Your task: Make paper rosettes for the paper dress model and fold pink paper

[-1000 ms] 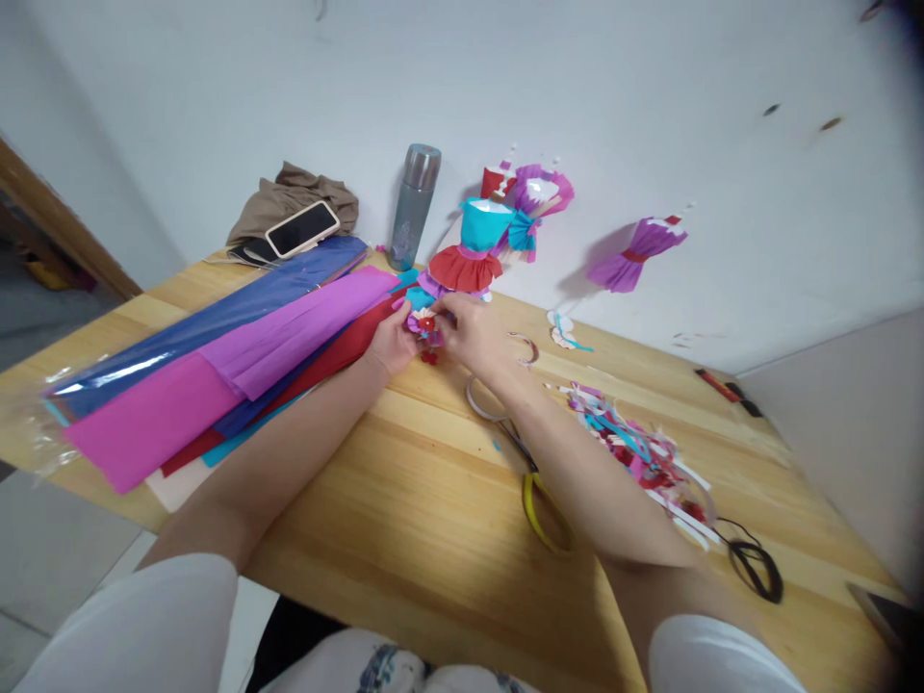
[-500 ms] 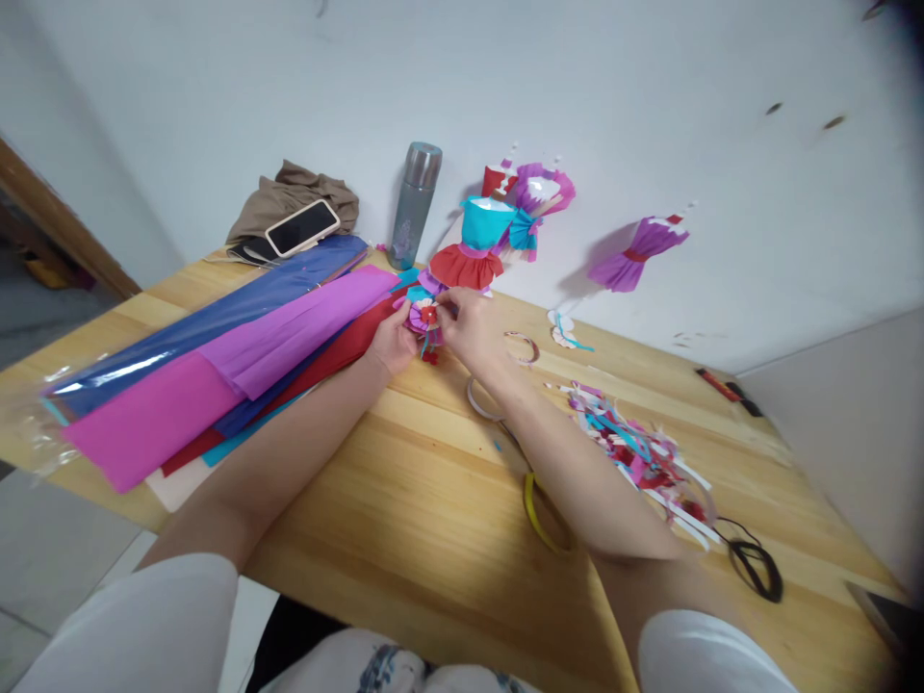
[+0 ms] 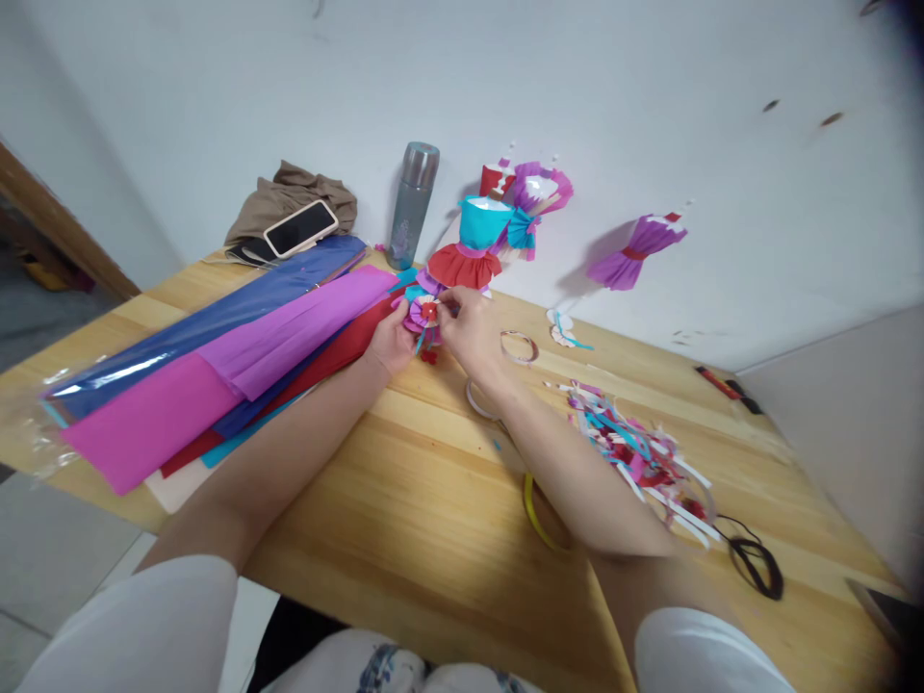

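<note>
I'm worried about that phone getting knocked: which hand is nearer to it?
The left hand. It is at the paper flower, right of the phone and nearer the person; the right hand is farther right, on the flower's other side.

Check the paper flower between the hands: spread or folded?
Spread. The paper flower fans its purple and pale pleats around a red centre.

Desk point(image 3: 404, 520): we have bare room between our forearms point(image 3: 307, 428).
Papers point(image 3: 238, 361): crowd our left hand point(image 3: 394, 344).
Dresses point(image 3: 469, 266): block us straight ahead.
</note>
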`<state>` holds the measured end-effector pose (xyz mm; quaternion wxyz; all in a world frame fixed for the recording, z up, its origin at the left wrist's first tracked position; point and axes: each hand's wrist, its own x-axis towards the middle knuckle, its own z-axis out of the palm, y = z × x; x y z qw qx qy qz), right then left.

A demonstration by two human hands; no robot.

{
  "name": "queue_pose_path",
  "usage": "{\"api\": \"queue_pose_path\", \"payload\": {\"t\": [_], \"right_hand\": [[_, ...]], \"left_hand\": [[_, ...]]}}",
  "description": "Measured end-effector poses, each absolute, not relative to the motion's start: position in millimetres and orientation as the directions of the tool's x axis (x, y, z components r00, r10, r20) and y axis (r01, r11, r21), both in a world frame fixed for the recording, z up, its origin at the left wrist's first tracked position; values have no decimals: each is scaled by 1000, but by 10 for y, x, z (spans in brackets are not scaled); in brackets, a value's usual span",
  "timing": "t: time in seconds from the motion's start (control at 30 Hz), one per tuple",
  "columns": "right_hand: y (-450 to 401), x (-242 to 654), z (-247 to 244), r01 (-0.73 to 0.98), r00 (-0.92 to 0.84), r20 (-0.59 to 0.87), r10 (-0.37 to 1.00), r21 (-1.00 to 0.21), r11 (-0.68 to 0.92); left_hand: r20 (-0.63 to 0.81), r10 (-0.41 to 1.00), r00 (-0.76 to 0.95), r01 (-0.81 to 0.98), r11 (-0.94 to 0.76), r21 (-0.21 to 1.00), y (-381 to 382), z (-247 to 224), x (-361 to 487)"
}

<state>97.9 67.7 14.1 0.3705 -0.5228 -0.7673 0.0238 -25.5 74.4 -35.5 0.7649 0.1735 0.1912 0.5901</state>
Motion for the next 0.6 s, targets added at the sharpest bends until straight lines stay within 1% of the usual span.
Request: {"api": "queue_pose_path", "payload": {"t": [0.13, 0.4, 0.5, 0.6], "right_hand": [[704, 950, 113, 804, -168, 520, 838, -419, 421], [692, 930, 105, 825, -162, 497, 853, -406, 393], [687, 931, 105, 815, -174, 502, 847, -409, 410], [693, 940, 107, 820, -178, 495, 850, -403, 407]], "left_hand": [[-43, 972, 229, -832, 219, 510, 735, -378, -256], [6, 985, 170, -779, 131, 613, 774, -503, -223], [-12, 989, 147, -776, 123, 619, 797, -514, -215], [-43, 986, 162, -781, 154, 605, 806, -503, -223]]}}
